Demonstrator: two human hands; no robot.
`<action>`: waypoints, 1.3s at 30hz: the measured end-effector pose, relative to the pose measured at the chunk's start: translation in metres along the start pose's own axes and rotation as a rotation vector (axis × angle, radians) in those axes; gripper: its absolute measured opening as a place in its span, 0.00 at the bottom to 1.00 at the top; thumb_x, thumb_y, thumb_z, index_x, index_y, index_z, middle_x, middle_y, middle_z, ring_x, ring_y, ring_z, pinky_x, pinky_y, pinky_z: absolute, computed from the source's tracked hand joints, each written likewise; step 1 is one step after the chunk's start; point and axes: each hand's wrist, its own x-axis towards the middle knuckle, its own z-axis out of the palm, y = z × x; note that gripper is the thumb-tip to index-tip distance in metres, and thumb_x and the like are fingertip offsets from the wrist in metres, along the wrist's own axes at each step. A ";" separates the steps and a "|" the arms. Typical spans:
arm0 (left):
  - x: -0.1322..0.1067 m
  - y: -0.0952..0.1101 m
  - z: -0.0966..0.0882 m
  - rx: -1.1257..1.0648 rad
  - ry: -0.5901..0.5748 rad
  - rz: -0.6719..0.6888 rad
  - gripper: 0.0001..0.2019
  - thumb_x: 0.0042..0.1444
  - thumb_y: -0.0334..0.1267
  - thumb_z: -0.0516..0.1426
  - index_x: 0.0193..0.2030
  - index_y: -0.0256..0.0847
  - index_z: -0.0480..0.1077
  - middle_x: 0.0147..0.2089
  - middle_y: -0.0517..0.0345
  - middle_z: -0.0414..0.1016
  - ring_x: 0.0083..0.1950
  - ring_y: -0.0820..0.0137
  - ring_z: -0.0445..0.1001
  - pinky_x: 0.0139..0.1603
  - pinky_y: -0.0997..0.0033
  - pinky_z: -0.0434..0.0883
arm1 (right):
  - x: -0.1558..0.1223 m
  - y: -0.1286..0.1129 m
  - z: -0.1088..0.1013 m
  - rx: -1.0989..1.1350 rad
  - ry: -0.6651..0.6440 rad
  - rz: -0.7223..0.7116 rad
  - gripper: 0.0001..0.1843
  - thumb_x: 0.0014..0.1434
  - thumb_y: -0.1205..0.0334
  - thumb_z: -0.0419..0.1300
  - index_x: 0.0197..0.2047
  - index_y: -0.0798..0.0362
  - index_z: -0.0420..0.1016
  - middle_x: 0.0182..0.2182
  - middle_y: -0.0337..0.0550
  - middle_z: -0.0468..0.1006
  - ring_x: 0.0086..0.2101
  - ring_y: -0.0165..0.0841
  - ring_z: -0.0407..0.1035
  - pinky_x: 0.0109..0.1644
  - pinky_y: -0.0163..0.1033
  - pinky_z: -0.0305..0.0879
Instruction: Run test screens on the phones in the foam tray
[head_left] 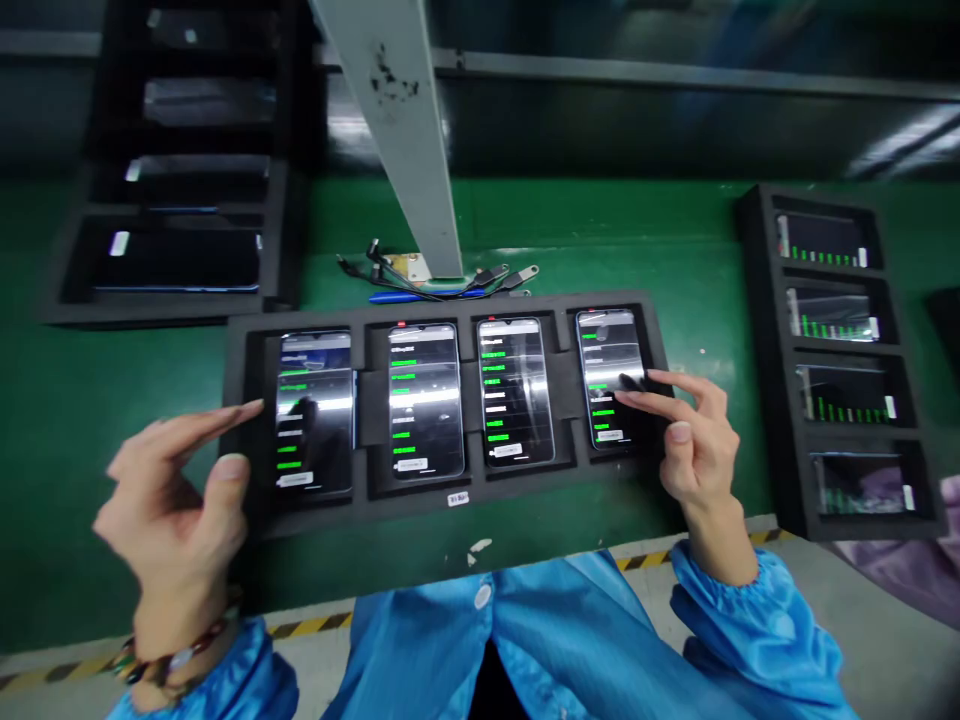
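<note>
A black foam tray lies on the green bench in front of me and holds several lit phones side by side. My left hand hovers at the tray's left end, fingers apart and stretched toward the leftmost phone, holding nothing. My right hand is at the tray's right end, its fingers spread with the fingertips over the rightmost phone. The two middle phones show white and green lines of text.
A second foam tray with lit phones stands at the right. A third tray with dark phones sits at the back left. A grey slanted post rises behind the tray, with cables and a blue pen at its foot.
</note>
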 end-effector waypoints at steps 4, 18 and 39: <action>0.001 0.005 0.001 -0.029 0.075 0.079 0.22 0.65 0.56 0.63 0.56 0.42 0.81 0.54 0.44 0.88 0.58 0.49 0.83 0.74 0.38 0.72 | 0.016 -0.033 0.009 0.038 -0.174 -0.087 0.23 0.82 0.52 0.49 0.65 0.41 0.84 0.61 0.49 0.84 0.65 0.52 0.75 0.70 0.66 0.65; -0.004 0.011 -0.002 -0.035 0.032 0.088 0.15 0.66 0.51 0.65 0.53 0.45 0.83 0.53 0.49 0.88 0.60 0.50 0.84 0.76 0.37 0.68 | 0.040 -0.064 0.033 0.031 -0.314 -0.089 0.26 0.80 0.58 0.50 0.75 0.38 0.73 0.65 0.44 0.83 0.73 0.52 0.68 0.74 0.65 0.60; -0.008 0.022 -0.006 -0.049 -0.033 0.166 0.10 0.68 0.42 0.65 0.53 0.51 0.84 0.53 0.53 0.86 0.60 0.54 0.83 0.76 0.39 0.65 | 0.058 -0.139 0.090 0.057 -0.456 -0.191 0.26 0.78 0.65 0.49 0.75 0.48 0.69 0.49 0.48 0.89 0.77 0.49 0.62 0.77 0.64 0.55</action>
